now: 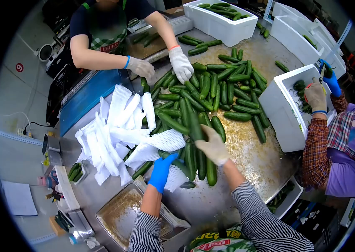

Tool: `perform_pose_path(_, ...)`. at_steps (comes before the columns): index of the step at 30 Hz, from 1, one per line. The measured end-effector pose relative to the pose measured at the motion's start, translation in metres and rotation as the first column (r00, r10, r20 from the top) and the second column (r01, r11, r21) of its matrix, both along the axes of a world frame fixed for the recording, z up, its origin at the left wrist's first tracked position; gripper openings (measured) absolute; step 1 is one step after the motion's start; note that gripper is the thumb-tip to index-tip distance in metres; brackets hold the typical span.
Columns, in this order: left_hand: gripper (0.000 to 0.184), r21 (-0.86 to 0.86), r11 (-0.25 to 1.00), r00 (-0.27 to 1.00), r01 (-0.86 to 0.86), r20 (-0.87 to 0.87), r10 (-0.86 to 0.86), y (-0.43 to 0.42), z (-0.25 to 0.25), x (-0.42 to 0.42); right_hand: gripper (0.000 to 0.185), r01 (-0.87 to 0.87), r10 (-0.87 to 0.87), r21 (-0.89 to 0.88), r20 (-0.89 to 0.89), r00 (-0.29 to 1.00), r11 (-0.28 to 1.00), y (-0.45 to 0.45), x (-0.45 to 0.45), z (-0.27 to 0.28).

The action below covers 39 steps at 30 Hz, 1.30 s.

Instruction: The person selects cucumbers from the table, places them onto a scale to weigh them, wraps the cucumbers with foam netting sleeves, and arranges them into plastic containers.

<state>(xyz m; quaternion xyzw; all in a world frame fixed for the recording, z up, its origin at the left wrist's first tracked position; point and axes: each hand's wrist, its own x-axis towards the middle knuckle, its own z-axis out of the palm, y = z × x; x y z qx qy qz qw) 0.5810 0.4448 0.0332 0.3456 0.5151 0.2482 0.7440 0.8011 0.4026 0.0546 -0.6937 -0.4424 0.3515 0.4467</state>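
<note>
My left hand (pixel 160 172), in a blue glove, is closed around a white foam net sleeve (pixel 176 179). A dark green cucumber shows through the mesh. In a pale work glove, my right hand (pixel 213 145) grips one end of another cucumber (pixel 194 126), which is blurred and lies over the pile. Several cucumbers lie side by side between my hands, among them a long one (pixel 211 172). Left of them spreads a heap of white foam sleeves (pixel 110 134), partly covering cucumbers underneath.
Across the metal table (pixel 244 168), a co-worker's gloved hand (pixel 181 65) touches the cucumber pile (pixel 228 84). At right, another person's gloved hands hold scissors over a white foam box (pixel 284 113). A metal scale tray (pixel 123 214) stands near my left forearm. Another foam box (pixel 221 25) holds cucumbers.
</note>
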Motion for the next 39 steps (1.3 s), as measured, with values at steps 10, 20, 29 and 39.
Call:
perform_pose_path(10, 0.034, 0.053, 0.987, 0.988, -0.154, -0.013, 0.155, -0.067, 0.102, -0.042, 0.055, -0.127, 0.175, -0.124, 0.556, 0.813, 0.984, 0.095, -0.063, -0.004)
perform_pose_path(20, 0.038, 0.188, 0.76, 0.759, -0.622, -0.09, 0.644, -0.182, 0.009, -0.26, 0.062, -0.804, 0.704, 0.036, 0.462, 0.54, 0.593, -0.039, -0.2, 0.07)
perform_pose_path(29, 0.047, 0.196, 0.617, 0.61, -0.762, -0.101, 0.786, -0.238, 0.001, -0.297, 0.067, 0.178, 0.027, -0.137, 0.858, 0.513, 0.974, 0.11, -0.043, 0.0)
perform_pose_path(39, 0.039, 0.323, 0.535, 0.507, -0.781, -0.173, 0.844, -0.287, 0.053, -0.292, 0.082, -0.184, 0.156, 0.078, 0.28, 0.947, 0.98, 0.065, -0.074, 0.041)
